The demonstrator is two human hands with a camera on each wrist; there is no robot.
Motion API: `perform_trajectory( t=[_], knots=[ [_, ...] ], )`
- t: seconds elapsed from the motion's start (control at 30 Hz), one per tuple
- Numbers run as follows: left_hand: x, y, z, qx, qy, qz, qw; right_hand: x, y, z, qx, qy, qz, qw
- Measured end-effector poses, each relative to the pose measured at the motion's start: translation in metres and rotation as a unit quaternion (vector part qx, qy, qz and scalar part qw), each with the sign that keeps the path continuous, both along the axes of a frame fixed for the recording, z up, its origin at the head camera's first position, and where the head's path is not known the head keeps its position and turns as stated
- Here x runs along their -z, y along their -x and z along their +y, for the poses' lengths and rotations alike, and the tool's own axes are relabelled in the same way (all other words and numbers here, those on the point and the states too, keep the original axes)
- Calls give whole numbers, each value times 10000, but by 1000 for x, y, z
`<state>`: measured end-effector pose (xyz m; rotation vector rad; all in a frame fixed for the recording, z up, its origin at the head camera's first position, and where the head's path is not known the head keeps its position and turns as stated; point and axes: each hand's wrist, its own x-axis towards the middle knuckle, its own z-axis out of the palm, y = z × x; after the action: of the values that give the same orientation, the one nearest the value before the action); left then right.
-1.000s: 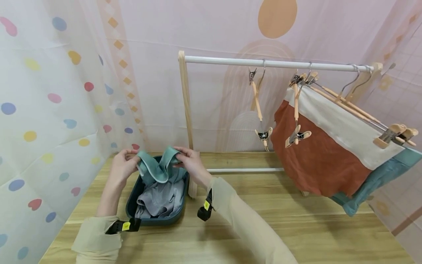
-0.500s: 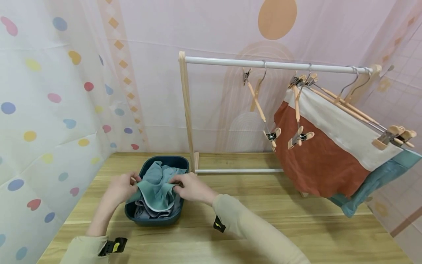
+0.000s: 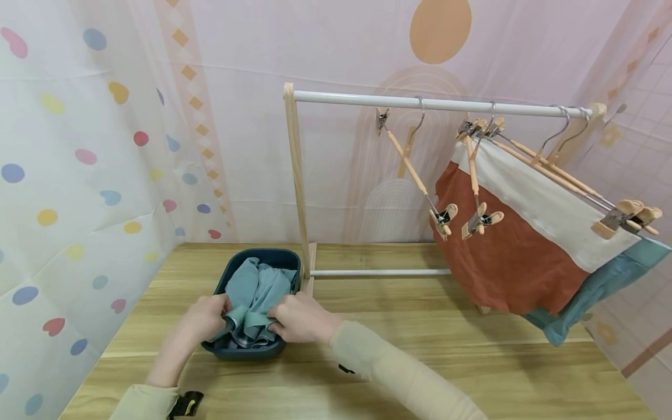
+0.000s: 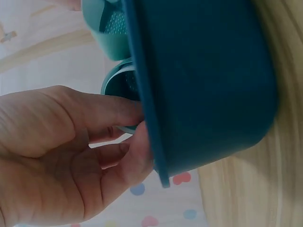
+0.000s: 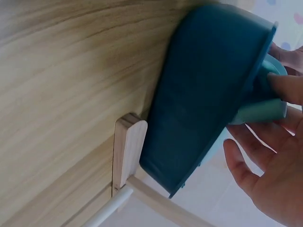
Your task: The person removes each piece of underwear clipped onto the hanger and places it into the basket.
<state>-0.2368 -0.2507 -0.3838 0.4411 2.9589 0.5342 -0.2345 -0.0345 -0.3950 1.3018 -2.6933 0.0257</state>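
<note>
A teal garment (image 3: 254, 291) lies bunched in the dark blue plastic bin (image 3: 244, 354). Its near edge is pinched by my left hand (image 3: 205, 318) at the bin's near left and by my right hand (image 3: 299, 318) at the near right. In the left wrist view, thumb and fingers of the left hand (image 4: 71, 151) hold the cloth (image 4: 111, 45) just over the bin's rim. The right hand (image 5: 274, 151) has a rolled edge of the garment (image 5: 262, 111) between thumb and fingers in the right wrist view. Cloth beneath the garment is mostly hidden.
A rack with a white rail (image 3: 367, 100) stands right of the bin, its wooden foot (image 5: 130, 146) close beside it. A bare clip hanger (image 3: 408, 162) hangs from it. Farther right hang a rust garment with a cream band (image 3: 509, 251) and a teal one (image 3: 567, 315).
Both hands have lowered the garment's edge from above the bin toward its near end, covering the grey cloth that showed before. The bare hanger has swung round a little.
</note>
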Motion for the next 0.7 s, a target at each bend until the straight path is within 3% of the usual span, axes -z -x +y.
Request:
perform_trajectory(
  t=[0.23, 0.43, 0.7],
  knots=[
    [6, -5, 9, -195, 466, -67, 9987, 9, -3, -12, 353, -564, 384, 9970],
    [10, -8, 15, -388, 806, -74, 9960, 13, -2, -19, 549, -755, 267, 9953],
    [15, -7, 15, -248, 908, -79, 9955, 14, 3, -23, 717, -880, -219, 9933]
  ],
)
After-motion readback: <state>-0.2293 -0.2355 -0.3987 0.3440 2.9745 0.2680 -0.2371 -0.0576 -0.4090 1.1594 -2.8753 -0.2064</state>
